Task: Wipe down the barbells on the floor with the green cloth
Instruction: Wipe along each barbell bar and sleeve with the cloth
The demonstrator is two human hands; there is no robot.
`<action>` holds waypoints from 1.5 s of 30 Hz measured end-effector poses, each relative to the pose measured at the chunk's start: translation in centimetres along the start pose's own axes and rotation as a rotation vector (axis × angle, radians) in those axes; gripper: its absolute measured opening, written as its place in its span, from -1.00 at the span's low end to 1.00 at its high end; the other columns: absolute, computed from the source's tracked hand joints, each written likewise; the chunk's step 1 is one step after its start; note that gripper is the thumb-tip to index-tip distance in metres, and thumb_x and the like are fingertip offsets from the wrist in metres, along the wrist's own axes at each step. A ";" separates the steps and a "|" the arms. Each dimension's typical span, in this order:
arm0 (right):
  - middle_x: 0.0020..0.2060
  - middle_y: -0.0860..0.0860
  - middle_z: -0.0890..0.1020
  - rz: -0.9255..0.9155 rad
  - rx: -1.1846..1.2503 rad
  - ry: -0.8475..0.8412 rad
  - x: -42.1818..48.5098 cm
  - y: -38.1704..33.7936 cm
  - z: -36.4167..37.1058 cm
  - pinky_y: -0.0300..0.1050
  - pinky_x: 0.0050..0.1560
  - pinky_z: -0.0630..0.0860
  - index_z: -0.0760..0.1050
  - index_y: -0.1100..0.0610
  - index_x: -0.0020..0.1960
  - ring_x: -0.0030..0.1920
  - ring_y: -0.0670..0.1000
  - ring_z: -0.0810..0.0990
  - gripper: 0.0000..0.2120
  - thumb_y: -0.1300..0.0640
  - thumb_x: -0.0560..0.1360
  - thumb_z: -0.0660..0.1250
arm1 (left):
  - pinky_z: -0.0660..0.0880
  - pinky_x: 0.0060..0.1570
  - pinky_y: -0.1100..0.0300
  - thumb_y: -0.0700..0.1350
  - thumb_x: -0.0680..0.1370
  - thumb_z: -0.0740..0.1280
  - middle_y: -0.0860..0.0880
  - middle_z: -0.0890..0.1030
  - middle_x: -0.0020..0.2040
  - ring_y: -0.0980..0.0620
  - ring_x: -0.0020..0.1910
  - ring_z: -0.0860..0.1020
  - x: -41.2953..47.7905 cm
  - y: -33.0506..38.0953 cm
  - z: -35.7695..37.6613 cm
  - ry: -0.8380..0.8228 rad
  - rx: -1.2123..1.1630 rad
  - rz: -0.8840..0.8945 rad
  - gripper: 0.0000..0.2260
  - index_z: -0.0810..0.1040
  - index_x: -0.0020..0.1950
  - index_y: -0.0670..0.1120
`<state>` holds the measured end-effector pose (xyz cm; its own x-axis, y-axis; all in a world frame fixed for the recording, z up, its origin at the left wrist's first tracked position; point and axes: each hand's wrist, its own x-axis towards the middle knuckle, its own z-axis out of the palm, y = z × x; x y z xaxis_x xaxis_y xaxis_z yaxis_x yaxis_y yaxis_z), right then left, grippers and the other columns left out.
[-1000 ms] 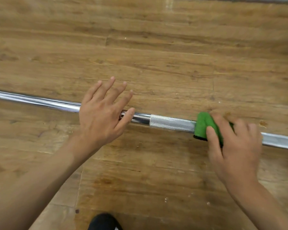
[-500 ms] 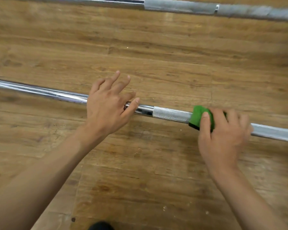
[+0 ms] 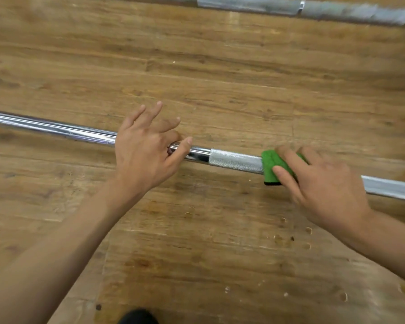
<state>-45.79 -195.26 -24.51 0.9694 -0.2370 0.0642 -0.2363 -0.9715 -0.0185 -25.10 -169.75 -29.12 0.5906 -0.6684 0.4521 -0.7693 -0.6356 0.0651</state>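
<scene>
Over the last 1 second my right hand (image 3: 323,183) had slid the green cloth (image 3: 270,167) a little leftward along the near barbell (image 3: 56,129), covering more of its knurled band (image 3: 234,161). My left hand (image 3: 145,157), which had lain flat across the bar, had raised and fanned its fingers. A 2nd barbell (image 3: 250,4) had also come into sight further out on the wooden floor (image 3: 220,90).

The near barbell lay on the floor, running from my left and slanting slightly nearer toward my right. The cloth was folded over it at the right end of the knurled band, draped across the top and down the near side. My right hand gripped the cloth, thumb pressed on its near face and the other fingers curled over the top; that hand was blurred. My left hand was wide: 4 fingers spread and raised, the thumb stretched onto the smooth chrome just left of the knurling. The bare knurled band lay between my 2 hands. The 2nd barbell lay roughly parallel, well apart from the 1st. A dark rounded shape (image 3: 138,318) showed on the floor nearest me.
</scene>
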 end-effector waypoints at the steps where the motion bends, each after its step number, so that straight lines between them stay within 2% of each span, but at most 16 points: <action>1: -0.09 0.14 0.61 0.005 -0.005 0.003 0.5 -1.3 0.0 0.00 -0.38 0.47 0.53 0.06 0.26 -0.17 0.27 0.62 -0.46 -0.25 0.68 -0.06 | 0.34 0.44 -0.09 0.21 0.72 0.15 0.01 0.74 0.17 -0.14 0.43 0.54 -0.2 0.1 -0.2 -0.004 -0.011 -0.011 -0.51 0.79 -0.04 0.01; 3: -0.11 0.12 0.64 -0.047 -0.002 0.017 2.3 -5.1 0.6 -0.06 -0.41 0.38 0.54 0.01 0.31 -0.21 0.25 0.63 -0.41 -0.28 0.67 -0.12 | 0.37 0.44 -0.11 0.22 0.72 0.11 -0.02 0.73 0.20 -0.15 0.43 0.54 -0.7 0.4 -0.7 -0.019 -0.018 -0.008 -0.49 0.78 0.09 -0.03; 5: -0.06 0.06 0.65 -0.137 -0.069 0.001 4.0 -8.5 0.8 -0.08 -0.39 0.26 0.43 -0.11 0.47 -0.20 0.21 0.64 -0.38 -0.30 0.67 -0.21 | 0.37 0.44 -0.12 0.23 0.73 0.07 -0.07 0.69 0.28 -0.16 0.45 0.53 -1.3 0.4 -1.4 -0.065 -0.001 0.022 -0.46 0.70 0.30 -0.08; 8: 0.03 0.05 0.62 -0.273 0.029 -0.080 3.5 -7.1 0.2 -0.04 -0.36 0.38 0.12 -0.20 0.61 -0.18 0.21 0.64 -0.42 -0.28 0.66 -0.26 | 0.33 0.48 -0.13 0.24 0.74 0.02 -0.09 0.65 0.35 -0.17 0.48 0.49 -2.2 0.4 -2.2 -0.126 0.004 0.046 -0.43 0.56 0.48 -0.10; 11: -0.05 0.11 0.58 -0.289 0.084 -0.161 -0.2 -1.4 -1.1 0.05 -0.45 0.56 0.17 -0.15 0.59 -0.29 0.24 0.61 -0.51 -0.23 0.70 -0.11 | 0.28 0.52 -0.10 0.23 0.73 0.02 -0.09 0.62 0.39 -0.17 0.50 0.47 -3.2 0.6 -2.7 -0.142 -0.002 0.034 -0.44 0.52 0.51 -0.09; 14: 0.03 0.14 0.56 -0.250 0.086 -0.229 -3.3 1.3 -1.7 0.11 -0.43 0.59 0.27 -0.10 0.58 -0.25 0.27 0.63 -0.47 -0.24 0.70 -0.11 | 0.26 0.52 -0.08 0.20 0.73 0.07 -0.11 0.59 0.43 -0.18 0.52 0.44 -4.4 0.9 -3.4 -0.142 -0.010 0.053 -0.47 0.52 0.51 -0.09; 17: -0.12 0.12 0.63 -0.217 0.035 -0.123 -2.6 -2.8 -1.1 -0.06 -0.52 0.41 0.45 -0.04 0.39 -0.32 0.22 0.64 -0.50 -0.22 0.67 -0.07 | 0.29 0.52 -0.12 0.17 0.73 0.11 -0.11 0.57 0.45 -0.16 0.54 0.43 -5.5 1.2 -4.1 -0.145 -0.015 0.057 -0.50 0.53 0.51 -0.09; 20: -0.10 0.04 0.66 -0.249 0.038 -0.126 -0.6 -8.8 0.1 -0.16 -0.47 0.12 0.39 -0.09 0.33 -0.27 0.18 0.65 -0.50 -0.25 0.66 -0.19 | 0.30 0.52 -0.13 0.17 0.73 0.11 -0.10 0.55 0.47 -0.13 0.55 0.41 -6.5 1.7 -4.9 -0.162 -0.016 0.044 -0.50 0.53 0.50 -0.09; 22: -0.04 0.03 0.64 -0.306 0.008 -0.150 -0.2 -10.4 0.2 -0.13 -0.45 0.03 0.37 -0.09 0.40 -0.19 0.15 0.65 -0.46 -0.24 0.65 -0.23 | 0.30 0.52 -0.14 0.18 0.73 0.11 -0.11 0.54 0.48 -0.15 0.55 0.41 -7.4 1.9 -5.4 -0.166 -0.015 0.054 -0.50 0.53 0.51 -0.10; 25: -0.03 0.06 0.57 -0.390 0.083 -0.248 -3.0 -6.5 -1.2 -0.13 -0.50 0.27 0.25 -0.10 0.58 -0.22 0.15 0.60 -0.46 -0.20 0.67 -0.12 | 0.30 0.51 -0.18 0.17 0.74 0.12 -0.13 0.54 0.48 -0.18 0.54 0.42 -8.7 1.9 -6.0 -0.179 -0.019 0.055 -0.49 0.51 0.52 -0.12; 28: -0.03 0.09 0.53 -0.406 0.085 -0.325 -7.4 0.6 -2.5 0.03 -0.49 0.53 0.07 -0.15 0.67 -0.22 0.18 0.57 -0.44 -0.20 0.69 -0.07 | 0.27 0.52 -0.18 0.15 0.73 0.14 -0.14 0.52 0.49 -0.20 0.53 0.43 -9.8 2.2 -6.5 -0.162 -0.012 0.046 -0.51 0.51 0.52 -0.12; 31: 0.00 0.13 0.56 -0.366 0.073 -0.384 -8.7 1.0 -2.8 0.09 -0.46 0.57 0.11 -0.10 0.65 -0.18 0.22 0.59 -0.45 -0.22 0.70 -0.13 | 0.23 0.53 -0.21 0.13 0.72 0.15 -0.15 0.45 0.55 -0.23 0.57 0.36 -10.8 2.8 -7.2 -0.163 -0.004 0.046 -0.50 0.45 0.56 -0.12; 35: 0.15 0.08 0.59 -0.391 0.146 -0.266 -5.7 -7.1 -1.0 -0.01 -0.35 0.45 0.16 -0.07 0.55 -0.06 0.19 0.62 -0.46 -0.24 0.68 -0.23 | 0.19 0.55 -0.26 0.14 0.74 0.12 -0.17 0.38 0.59 -0.25 0.61 0.28 -11.8 3.1 -8.0 -0.203 -0.004 0.051 -0.49 0.39 0.60 -0.12; 38: 0.18 0.06 0.58 -0.460 0.196 -0.310 -3.3 -11.6 -0.4 0.00 -0.30 0.35 0.11 -0.10 0.56 -0.04 0.16 0.61 -0.46 -0.26 0.66 -0.20 | 0.19 0.55 -0.25 0.14 0.74 0.12 -0.16 0.37 0.60 -0.24 0.61 0.28 -12.4 2.9 -8.5 -0.238 -0.014 0.072 -0.48 0.38 0.60 -0.13; 41: 0.16 0.06 0.55 -0.514 0.272 -0.254 -5.3 -9.2 -0.6 0.01 -0.33 0.48 -0.07 -0.14 0.64 -0.08 0.15 0.59 -0.43 -0.25 0.66 -0.23 | 0.19 0.56 -0.24 0.15 0.73 0.10 -0.16 0.38 0.59 -0.24 0.61 0.29 -13.0 3.2 -8.9 -0.261 -0.024 0.052 -0.47 0.38 0.61 -0.13; 45: 0.05 0.06 0.58 -0.451 0.213 -0.353 -10.8 -0.4 -2.2 0.03 -0.39 0.62 0.13 -0.06 0.66 -0.18 0.17 0.65 -0.43 -0.23 0.70 -0.10 | 0.20 0.54 -0.28 0.18 0.71 0.07 -0.15 0.41 0.58 -0.25 0.62 0.26 -13.9 3.3 -9.3 -0.280 -0.039 0.046 -0.42 0.38 0.60 -0.15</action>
<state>-56.33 -192.30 -23.03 0.9429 0.2486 -0.2215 0.1863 -0.9453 -0.2677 -38.17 -158.96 -26.94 0.5955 -0.7801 0.1920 -0.8021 -0.5909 0.0866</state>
